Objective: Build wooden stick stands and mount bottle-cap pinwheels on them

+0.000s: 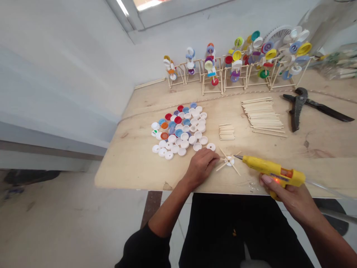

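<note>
My right hand point(290, 195) is wrapped round the grip of a yellow hot glue gun point(275, 169), whose orange-red light glows. The gun's dark nozzle points left, close to a white bottle cap point(230, 161) lying on the table. Thin wooden sticks point(236, 170) radiate from this cap like spokes. To the left of the cap, my left hand point(202, 163) is closed in a pinch on the outer end of one wooden stick point(222, 159); the fingertips partly hide it. Just above that hand sits a loose white cap with a hole point(211, 147).
Loose white and coloured caps point(178, 130) cover the table's middle left. Short sticks point(226, 132), longer sticks point(262, 115) and a black cutter point(299, 108) lie to the right. Several stick frames with cap wheels point(213, 76) line the back, behind a cord point(223, 97).
</note>
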{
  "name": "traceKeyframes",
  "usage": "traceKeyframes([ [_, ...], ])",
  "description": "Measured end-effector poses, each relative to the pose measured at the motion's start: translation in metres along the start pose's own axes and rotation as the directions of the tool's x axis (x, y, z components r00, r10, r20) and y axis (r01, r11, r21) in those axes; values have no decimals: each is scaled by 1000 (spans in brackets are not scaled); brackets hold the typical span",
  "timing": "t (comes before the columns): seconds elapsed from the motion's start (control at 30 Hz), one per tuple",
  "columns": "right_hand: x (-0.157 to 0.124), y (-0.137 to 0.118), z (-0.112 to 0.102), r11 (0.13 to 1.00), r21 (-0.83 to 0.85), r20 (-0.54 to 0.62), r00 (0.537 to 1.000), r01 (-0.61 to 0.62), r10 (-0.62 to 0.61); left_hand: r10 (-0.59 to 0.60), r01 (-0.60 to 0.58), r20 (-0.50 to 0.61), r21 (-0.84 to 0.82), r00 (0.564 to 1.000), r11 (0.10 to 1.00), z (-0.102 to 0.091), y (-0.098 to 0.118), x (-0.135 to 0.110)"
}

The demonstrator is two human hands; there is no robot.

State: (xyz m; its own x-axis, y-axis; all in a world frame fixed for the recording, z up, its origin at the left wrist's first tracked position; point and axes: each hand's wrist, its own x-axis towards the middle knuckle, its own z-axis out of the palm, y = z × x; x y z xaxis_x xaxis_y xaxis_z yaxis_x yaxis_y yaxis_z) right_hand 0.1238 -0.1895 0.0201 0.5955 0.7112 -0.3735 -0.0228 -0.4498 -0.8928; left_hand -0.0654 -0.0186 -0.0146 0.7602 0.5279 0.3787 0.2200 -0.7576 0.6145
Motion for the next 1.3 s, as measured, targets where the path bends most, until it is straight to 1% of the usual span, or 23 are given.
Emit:
traceKeyframes([
  [0.13,0,2,-1,999,-39,26,999,31,-30,-8,8,3,-3,1000,1000,0,0,0],
  [0.27,1,2,0,998,-40,28,998,51,-50,-9,9,-5,-1,1000,1000,1,-1,-1],
  [0.4,0,1,0,999,-36,17,999,39,-39,-11,11,0,1,1000,1000,2,-1,-1],
  [0.53,0,0,0,999,-39,29,999,23,-22,-13,13,6,1,1000,1000,1,-1,-1],
  [0.7,0,-3,2,1000,-5,7,1000,-24,24,-12,12,9,-13,1000,1000,1,-1,-1],
  [0.87,-1,-3,0,1000,-14,36,999,-2,2,-18,18,12,-6,1000,1000,1,0,0],
  [1.17,-1,-3,1,999,27,35,999,-39,38,-21,21,37,11,999,1000,1,-1,0],
  [1.3,-2,-3,1,999,22,47,998,-34,33,-13,12,41,20,999,1000,1,-2,0],
])
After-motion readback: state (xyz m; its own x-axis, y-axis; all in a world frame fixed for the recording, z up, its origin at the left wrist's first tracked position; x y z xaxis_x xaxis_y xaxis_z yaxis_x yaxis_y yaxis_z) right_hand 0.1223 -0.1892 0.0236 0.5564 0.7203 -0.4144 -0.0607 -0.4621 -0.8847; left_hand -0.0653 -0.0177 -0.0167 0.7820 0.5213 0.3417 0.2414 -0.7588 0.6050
